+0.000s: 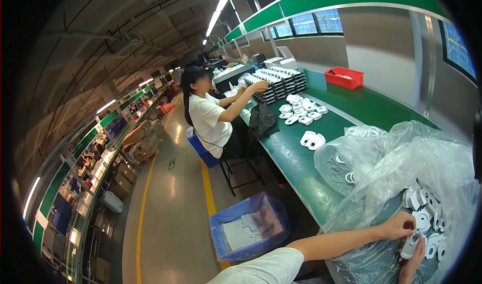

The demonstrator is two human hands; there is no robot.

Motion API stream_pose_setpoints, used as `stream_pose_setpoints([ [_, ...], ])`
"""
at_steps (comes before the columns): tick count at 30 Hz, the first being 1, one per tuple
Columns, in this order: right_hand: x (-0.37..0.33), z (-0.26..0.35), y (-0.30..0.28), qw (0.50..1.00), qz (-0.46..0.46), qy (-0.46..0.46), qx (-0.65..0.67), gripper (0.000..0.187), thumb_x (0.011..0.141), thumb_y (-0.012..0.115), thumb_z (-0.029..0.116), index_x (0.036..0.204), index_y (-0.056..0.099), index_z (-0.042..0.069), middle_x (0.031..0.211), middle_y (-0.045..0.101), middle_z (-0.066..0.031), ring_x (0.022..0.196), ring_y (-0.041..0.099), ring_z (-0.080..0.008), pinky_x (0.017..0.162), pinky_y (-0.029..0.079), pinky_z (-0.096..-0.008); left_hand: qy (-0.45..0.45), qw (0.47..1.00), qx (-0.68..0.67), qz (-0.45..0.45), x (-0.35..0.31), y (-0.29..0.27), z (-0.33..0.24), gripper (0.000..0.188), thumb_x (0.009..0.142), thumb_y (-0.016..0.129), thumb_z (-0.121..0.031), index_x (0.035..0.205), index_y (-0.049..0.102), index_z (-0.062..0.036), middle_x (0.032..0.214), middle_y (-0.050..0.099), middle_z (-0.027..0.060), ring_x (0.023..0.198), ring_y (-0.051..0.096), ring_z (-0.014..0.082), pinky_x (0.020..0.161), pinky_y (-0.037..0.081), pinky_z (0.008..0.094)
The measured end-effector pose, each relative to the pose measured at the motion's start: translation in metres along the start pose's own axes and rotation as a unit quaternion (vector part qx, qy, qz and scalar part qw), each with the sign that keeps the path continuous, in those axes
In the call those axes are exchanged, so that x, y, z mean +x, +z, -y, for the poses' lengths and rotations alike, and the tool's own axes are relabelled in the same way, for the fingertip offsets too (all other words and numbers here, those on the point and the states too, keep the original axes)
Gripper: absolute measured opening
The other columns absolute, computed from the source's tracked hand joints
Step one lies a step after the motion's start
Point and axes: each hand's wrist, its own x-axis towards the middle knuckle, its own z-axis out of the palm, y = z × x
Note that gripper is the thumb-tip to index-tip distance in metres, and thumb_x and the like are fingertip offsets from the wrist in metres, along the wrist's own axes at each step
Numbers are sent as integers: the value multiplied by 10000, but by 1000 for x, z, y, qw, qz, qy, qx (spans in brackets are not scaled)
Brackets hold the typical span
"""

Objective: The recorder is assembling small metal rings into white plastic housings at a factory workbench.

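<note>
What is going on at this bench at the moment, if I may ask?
The person's right hand holds a white part, and the left hand is at its upper end; its exact grip is too small to tell. More white pieces lie right beside them among clear plastic sheeting. Farther along the green bench, a seated co-worker has a hand at some stacked trays.

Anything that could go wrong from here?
The right hand holds a white part beside loose white pieces, so a slip could scuff it or lose it among them. Folds of the clear plastic bag lie close to the left hand and might snag a finger or hide pieces.
</note>
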Motion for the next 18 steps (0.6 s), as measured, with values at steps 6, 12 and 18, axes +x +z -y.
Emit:
stream_pose_setpoints([
  [6,-19,26,4,975,-24,-46,-216,291,928,473,131,1177,496,-18,1007,597,-103,795,609,-154,692,511,-282,78,993,73,42,8,6,-13,214,728,672,-124,914,676,-17,743,638,72,739,608,155,579,468,281],
  [12,-8,6,40,931,77,-117,-337,324,927,456,266,940,646,4,956,649,-154,935,594,-248,836,450,-392,86,971,197,105,4,-23,-24,211,787,641,-182,955,700,-68,822,655,104,729,619,222,645,467,316],
  [18,-14,42,38,961,37,-163,-219,307,852,534,295,843,630,4,768,627,-152,718,594,-238,681,452,-353,12,973,199,119,10,-17,-30,133,743,642,0,870,656,35,858,649,113,782,615,172,694,484,269],
])
